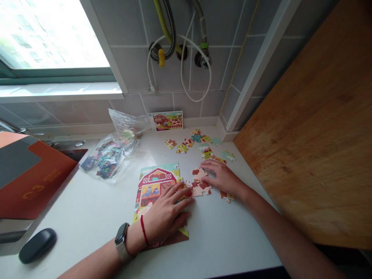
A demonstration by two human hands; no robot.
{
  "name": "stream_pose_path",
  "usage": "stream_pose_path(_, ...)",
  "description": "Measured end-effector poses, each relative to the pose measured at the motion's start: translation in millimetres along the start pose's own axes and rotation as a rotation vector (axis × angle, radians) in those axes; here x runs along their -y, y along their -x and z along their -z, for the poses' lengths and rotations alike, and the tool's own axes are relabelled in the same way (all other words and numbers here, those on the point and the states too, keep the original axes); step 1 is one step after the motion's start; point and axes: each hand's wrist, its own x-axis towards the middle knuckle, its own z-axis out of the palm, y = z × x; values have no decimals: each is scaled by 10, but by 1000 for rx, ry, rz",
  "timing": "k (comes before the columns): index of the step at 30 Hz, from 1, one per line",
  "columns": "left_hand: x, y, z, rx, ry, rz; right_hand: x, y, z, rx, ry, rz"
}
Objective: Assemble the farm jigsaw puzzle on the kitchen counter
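A partly joined jigsaw puzzle [158, 176] with a red barn lies flat on the white worktop. My left hand [165, 207] rests palm down across it, fingers spread, covering its lower right part. The fingertips reach pink and brown cow-patterned pieces [202, 188] attached along the right side. My right hand [222, 176] has thumb and forefinger at the right edge of another cow-patterned puzzle piece [198, 173], which sits against the top of those pieces. Beneath the right wrist is a loose brown and yellow piece [227, 196], partly hidden.
Loose puzzle pieces [182, 148] are scattered behind the right hand. A picture card [167, 121] leans on the tiled wall beside plastic bags of pieces [106, 159]. At left are an orange box [43, 182] and a black mouse [37, 245]; a wooden panel [314, 147] borders the right.
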Motion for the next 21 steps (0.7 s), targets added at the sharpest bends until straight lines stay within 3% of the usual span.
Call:
stream_pose_path(11,11,6,-18,-8,-12,-2,126,8,-51,13,-20,-93)
stream_pose_path(21,-1,-2,7,24,-22,-2,146,-20,-65,-229,-333,-86)
